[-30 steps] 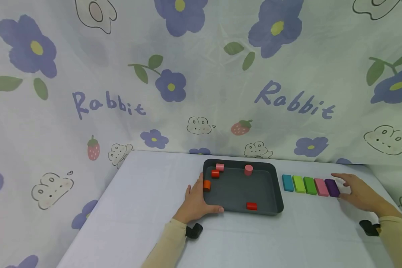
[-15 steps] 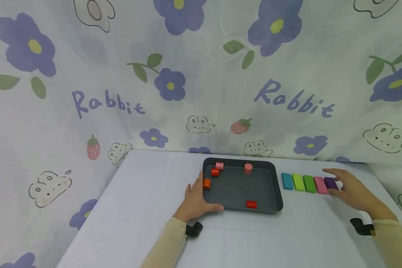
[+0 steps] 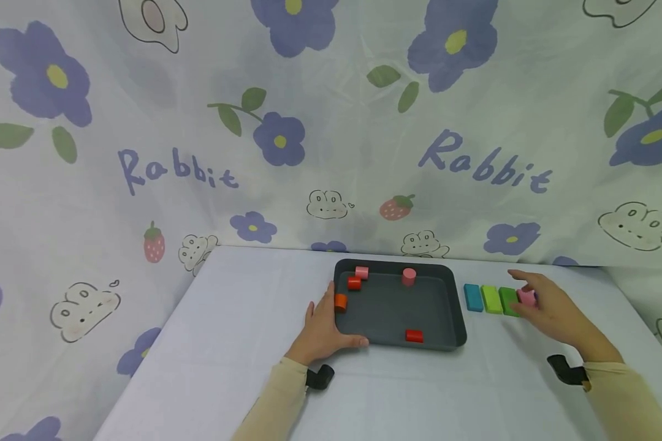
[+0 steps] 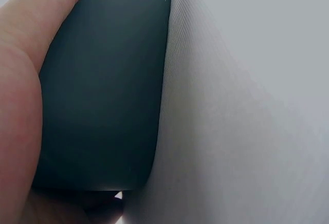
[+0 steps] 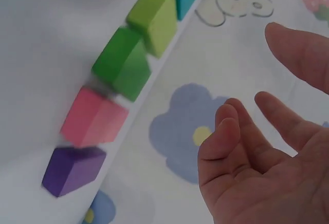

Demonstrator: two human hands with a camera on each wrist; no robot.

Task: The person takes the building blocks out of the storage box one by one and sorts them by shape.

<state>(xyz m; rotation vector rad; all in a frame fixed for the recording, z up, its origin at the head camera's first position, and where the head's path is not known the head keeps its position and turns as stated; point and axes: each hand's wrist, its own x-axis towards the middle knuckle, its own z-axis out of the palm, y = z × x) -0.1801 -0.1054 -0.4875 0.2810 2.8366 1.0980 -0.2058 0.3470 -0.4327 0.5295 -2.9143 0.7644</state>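
While a gap parts tray [image 3: 386, 309] from blocks [image 5: 121, 62] near far edge of bench [image 3: 237, 324], right hand [image 3: 554, 312] hovers above them, fingers parted, empty | left hand [image 3: 320, 334] straight-fingered, touching tray's near-left corner | blocks oblong, blue through purple

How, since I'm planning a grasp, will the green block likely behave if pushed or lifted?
The green block looks stiff, given its straight edges. Its flat faces should resist rolling. Pushed sideways, it may nudge the nearby pink block.
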